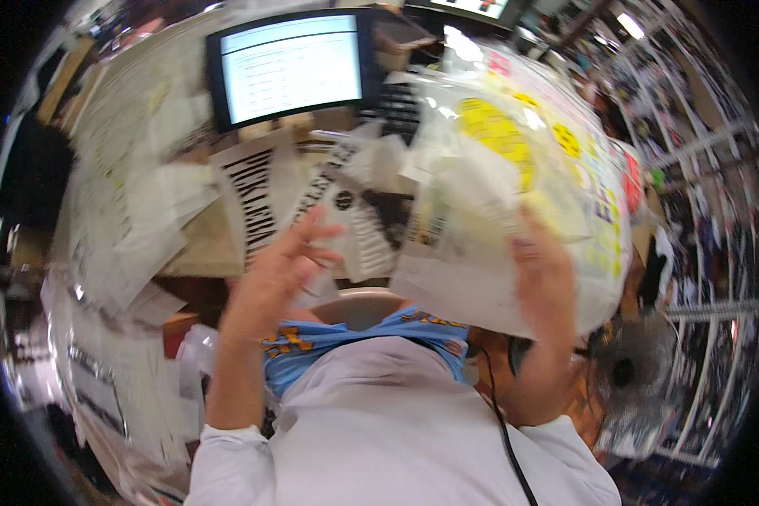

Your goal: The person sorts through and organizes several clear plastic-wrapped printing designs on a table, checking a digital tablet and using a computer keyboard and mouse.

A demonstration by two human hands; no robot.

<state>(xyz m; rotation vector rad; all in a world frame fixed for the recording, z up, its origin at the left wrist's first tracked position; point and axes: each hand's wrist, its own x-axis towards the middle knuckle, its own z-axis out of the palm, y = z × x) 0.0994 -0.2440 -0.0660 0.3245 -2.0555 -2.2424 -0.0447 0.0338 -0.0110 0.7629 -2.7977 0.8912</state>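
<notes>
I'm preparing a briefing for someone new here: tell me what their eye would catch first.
Probably the large translucent bag with yellow markings, filling the right of centre, with the blurred right hand in front of it. Next, the brightly lit screen at upper left of centre. Below it, the left hand spreads its fingers over papers with bold black lettering.

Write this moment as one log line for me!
left hand: open, near printed papers | right hand: blurred, over plastic bag | screen: lit
</notes>
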